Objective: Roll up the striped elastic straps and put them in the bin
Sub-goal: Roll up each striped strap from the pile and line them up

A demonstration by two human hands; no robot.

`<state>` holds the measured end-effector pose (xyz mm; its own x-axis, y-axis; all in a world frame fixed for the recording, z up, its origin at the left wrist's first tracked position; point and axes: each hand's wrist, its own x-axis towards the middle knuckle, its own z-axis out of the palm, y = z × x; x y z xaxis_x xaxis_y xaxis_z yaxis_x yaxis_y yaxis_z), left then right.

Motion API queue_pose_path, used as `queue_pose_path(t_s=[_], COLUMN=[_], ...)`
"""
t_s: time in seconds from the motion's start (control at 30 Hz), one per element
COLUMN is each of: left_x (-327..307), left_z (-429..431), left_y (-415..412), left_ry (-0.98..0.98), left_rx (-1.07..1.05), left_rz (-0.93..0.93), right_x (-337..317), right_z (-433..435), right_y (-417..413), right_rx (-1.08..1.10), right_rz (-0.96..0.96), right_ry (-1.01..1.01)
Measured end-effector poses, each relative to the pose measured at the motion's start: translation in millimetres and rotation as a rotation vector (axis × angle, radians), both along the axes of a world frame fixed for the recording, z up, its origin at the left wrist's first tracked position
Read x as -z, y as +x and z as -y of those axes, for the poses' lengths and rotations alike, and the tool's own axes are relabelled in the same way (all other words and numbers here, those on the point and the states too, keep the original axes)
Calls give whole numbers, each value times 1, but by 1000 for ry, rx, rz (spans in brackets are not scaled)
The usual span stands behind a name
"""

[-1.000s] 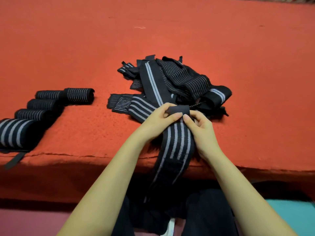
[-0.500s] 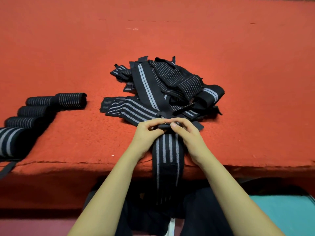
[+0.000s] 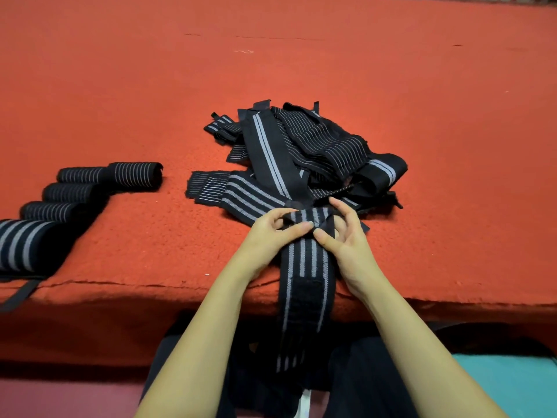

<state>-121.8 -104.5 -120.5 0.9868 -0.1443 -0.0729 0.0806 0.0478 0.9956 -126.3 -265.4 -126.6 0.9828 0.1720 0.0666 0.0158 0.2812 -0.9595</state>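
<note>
Head view: fingers [image 3: 297, 229] of left hand [image 3: 271, 236] and right hand [image 3: 346, 245] pinch the strap [image 3: 304, 260] at its rolled end near the counter [image 3: 120, 86] edge, tail hanging lapward; rolling is in hand, and next probably calls for tight, even turns.

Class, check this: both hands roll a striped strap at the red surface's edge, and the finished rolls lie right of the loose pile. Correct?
No. The head view shows the finished rolls left of the loose pile; the rest holds.

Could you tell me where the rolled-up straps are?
Head view, far left: black grey-striped rolled straps lie on the red felt surface, left of the loose pile.
</note>
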Motion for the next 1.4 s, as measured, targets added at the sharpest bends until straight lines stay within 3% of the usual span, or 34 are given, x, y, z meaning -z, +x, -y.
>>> queue_pose_path(t_s=[0.17,0.43,0.67,0.8,1.07,1.27,1.4], left_x=[-2,3,5,5,2,6,4], left_z=[2,4,2,0,0,5,2], left_y=[-7,-6,-8,-9,-11,-7,-8], left_ry=[-15,-5,23,12,90,54,-39], left_rx=[-82,10,-72,-85,83,-23,-93], left_rz=[163,244,358,328,237,90,144], right_x=[-3,-6,-5,-3,-2,-2,-1], right_z=[-3,-5,-11,-9,0,0,-8], right_y=[0,-4,-2,0,-4,-5,-4], right_rx=[-49,19,69,62,59,88,40], right_rz=[-79,-45,9,-20,-12,23,-18], right_ry=[-97,-94,-175,-158,-80,-138,-181])
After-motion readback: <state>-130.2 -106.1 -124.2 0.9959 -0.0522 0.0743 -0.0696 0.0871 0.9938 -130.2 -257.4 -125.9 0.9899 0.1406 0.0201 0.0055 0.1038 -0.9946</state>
